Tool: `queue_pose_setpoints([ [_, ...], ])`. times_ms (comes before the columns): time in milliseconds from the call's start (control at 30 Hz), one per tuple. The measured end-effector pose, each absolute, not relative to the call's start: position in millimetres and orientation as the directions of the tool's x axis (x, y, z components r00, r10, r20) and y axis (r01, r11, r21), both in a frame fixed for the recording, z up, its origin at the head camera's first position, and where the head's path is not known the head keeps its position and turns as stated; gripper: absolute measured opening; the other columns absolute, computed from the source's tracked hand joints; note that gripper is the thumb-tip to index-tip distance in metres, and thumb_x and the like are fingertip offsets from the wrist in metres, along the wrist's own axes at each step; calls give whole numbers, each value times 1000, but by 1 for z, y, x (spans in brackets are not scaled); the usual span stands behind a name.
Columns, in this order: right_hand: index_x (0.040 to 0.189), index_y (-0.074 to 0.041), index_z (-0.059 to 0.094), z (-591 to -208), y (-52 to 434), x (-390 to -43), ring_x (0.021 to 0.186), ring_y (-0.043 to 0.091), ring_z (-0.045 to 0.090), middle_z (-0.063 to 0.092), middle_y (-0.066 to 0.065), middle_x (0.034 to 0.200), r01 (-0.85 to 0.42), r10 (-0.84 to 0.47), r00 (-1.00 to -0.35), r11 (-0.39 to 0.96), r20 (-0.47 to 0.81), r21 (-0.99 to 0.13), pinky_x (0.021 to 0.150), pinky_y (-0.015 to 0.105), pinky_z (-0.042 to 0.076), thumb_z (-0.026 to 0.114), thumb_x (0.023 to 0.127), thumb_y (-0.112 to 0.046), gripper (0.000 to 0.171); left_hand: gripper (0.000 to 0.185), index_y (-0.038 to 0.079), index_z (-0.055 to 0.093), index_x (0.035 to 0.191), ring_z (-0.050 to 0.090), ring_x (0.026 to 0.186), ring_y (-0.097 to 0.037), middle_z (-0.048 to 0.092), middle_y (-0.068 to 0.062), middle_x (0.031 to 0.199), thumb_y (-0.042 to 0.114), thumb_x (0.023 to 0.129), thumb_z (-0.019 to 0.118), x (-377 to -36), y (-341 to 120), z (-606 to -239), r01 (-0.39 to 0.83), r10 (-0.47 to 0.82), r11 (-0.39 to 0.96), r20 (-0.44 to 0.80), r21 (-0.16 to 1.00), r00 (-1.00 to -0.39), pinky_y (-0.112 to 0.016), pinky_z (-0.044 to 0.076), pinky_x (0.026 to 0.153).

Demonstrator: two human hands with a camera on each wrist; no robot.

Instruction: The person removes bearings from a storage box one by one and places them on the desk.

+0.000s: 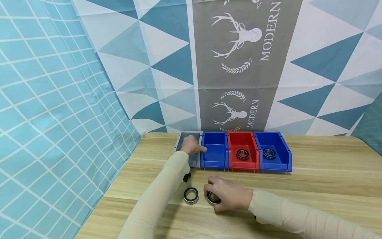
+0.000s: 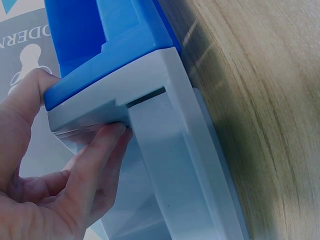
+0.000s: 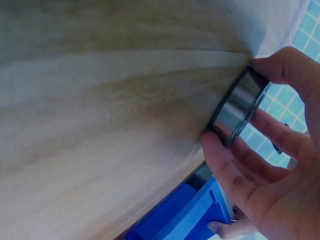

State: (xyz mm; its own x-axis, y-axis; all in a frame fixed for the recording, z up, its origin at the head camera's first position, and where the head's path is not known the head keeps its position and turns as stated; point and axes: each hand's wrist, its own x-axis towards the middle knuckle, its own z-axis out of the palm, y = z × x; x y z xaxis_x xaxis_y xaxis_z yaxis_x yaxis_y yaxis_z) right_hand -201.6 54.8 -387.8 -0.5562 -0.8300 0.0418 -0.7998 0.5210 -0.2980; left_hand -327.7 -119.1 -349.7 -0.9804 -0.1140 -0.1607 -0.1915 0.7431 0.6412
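A round steel bearing ring with a black face [image 1: 213,198] lay flat on the wooden bench [image 1: 313,186], near the front edge, and the right hand [image 1: 228,196] had its grip grasping it, thumb and fingers [image 3: 235,175] curled round the metal rim. Just to its left, apart from the hand, a second matching bearing ring [image 1: 191,195] lay on the bench. Farther back, the left hand [image 1: 191,145] gripped the grey plastic bin [image 1: 195,161], fingers [image 2: 97,150] pinching its wall beside the adjoining blue plastic bin [image 1: 214,156]. To the right stood a red plastic bin [image 1: 243,164] and another blue bin [image 1: 283,156], each holding one bearing ring. A patterned cloth backdrop [image 1: 244,66] hung behind.
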Motion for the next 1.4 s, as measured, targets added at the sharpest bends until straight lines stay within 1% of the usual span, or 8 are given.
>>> queue_pose_setpoints([
  [400,104,-19,63,-385,53,-202,79,-2,49,55,-6,94,-790,-835,-550,518,5,-329,70,13,49,78,73,-18,34,59,15,32,47,28,42,-13,27,3,44,28,74,82,-326,-120,-349,-179,-103,748,-155,639,-983,-28,27,43],
  [633,103,-16,62,-380,54,-200,75,-1,46,55,-4,91,-816,-847,-531,504,24,-281,66,13,45,77,73,-18,34,59,15,34,44,28,38,-12,30,3,41,28,74,82,-324,-119,-345,-152,-86,762,-135,630,-987,-26,27,42],
  [733,104,-16,62,-379,54,-199,75,0,45,56,-4,92,-825,-850,-526,503,23,-255,66,14,43,76,74,-19,34,58,15,34,44,27,38,-12,31,3,40,27,75,82,-323,-119,-345,-150,-84,761,-133,631,-988,-27,27,42],
  [967,110,-15,61,-378,55,-198,86,2,49,58,-3,101,-822,-847,-532,516,0,-241,74,16,48,77,76,-20,38,58,15,34,44,29,38,-12,32,3,41,27,75,81,-323,-119,-345,-161,-94,765,-140,623,-986,-26,29,43],
  [1133,115,-16,58,-377,57,-198,91,3,51,58,-3,104,-807,-837,-547,531,-15,-259,79,19,50,79,76,-21,44,59,15,32,45,26,39,-12,28,3,41,27,75,81,-324,-119,-346,-168,-97,763,-146,624,-984,-27,27,43],
  [1267,118,-16,57,-377,61,-198,94,4,52,57,-3,107,-795,-833,-554,535,-17,-286,83,21,50,78,78,-28,47,60,15,30,46,23,40,-12,25,4,43,28,75,81,-326,-119,-348,-173,-104,769,-147,615,-984,-27,25,43],
  [1400,123,-13,57,-377,67,-199,100,7,55,58,0,113,-792,-829,-560,532,7,-300,90,26,51,72,84,-35,47,60,15,30,47,23,41,-12,25,4,43,28,75,82,-327,-119,-348,-180,-114,772,-146,610,-983,-27,25,44],
])
